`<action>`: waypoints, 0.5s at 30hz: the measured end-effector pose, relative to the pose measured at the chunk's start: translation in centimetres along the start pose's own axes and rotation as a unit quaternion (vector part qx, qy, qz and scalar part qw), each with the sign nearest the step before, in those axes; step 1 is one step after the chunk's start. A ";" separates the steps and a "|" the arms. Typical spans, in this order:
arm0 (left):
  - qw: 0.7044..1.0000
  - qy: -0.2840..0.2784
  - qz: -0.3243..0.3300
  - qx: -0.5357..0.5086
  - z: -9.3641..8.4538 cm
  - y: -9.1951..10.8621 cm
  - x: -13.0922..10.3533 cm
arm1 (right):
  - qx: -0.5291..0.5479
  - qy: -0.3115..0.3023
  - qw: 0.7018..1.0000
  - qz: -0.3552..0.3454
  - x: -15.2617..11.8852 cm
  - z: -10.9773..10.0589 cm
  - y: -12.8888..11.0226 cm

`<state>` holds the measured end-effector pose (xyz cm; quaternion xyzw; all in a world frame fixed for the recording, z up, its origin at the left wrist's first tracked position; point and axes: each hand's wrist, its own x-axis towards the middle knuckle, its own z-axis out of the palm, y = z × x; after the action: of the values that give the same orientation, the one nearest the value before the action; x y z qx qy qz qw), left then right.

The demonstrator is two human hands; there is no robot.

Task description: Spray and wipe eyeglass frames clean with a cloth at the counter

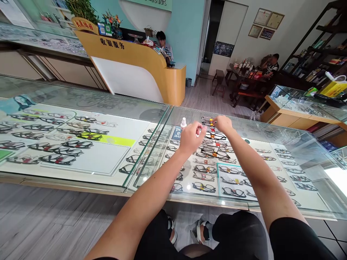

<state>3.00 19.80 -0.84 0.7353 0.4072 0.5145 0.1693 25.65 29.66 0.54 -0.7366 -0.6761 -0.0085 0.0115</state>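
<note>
My left hand (192, 136) is curled above the glass-topped display counter (151, 153), its fingers bent inward and pressed together. Whatever they may pinch is too small to make out. To its right, my right hand (222, 123) is closed too, its fingertips pointing left beside dark eyeglasses (207, 119) with an orange tag. I cannot tell whether these glasses are in the fingers or lie behind them under the glass. A small white spray bottle (183, 122) stands just behind my left hand. Rows of eyeglasses (204, 186) lie inside the case below my forearms.
A second glass case (108, 169) with more eyeglasses adjoins on the left. Beyond stands a yellow-and-white cashier desk (135, 59) with a person seated behind it. Another person sits by a dark table (245, 72) at the back right. A further display case (298, 104) stands at right.
</note>
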 end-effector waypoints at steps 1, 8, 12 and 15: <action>1.000 -0.001 0.003 0.002 0.0 0.0 0.0 | -0.001 -0.002 1.000 0.002 0.2 0.1 -0.1; 0.999 -0.034 -0.026 0.021 0.0 -0.3 -0.1 | 0.001 -0.005 1.000 0.010 0.9 0.8 -0.6; 0.997 -0.060 -0.045 0.029 0.0 -0.2 -0.2 | 0.010 0.013 1.000 0.016 0.3 0.2 -0.4; 0.997 -0.060 -0.049 0.025 0.0 -0.2 -0.2 | 0.018 0.049 0.998 0.023 -1.0 -1.3 0.2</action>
<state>2.84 19.75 -1.10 0.7479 0.4447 0.4503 0.2005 25.75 28.64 1.79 -0.7501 -0.6580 -0.0323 0.0580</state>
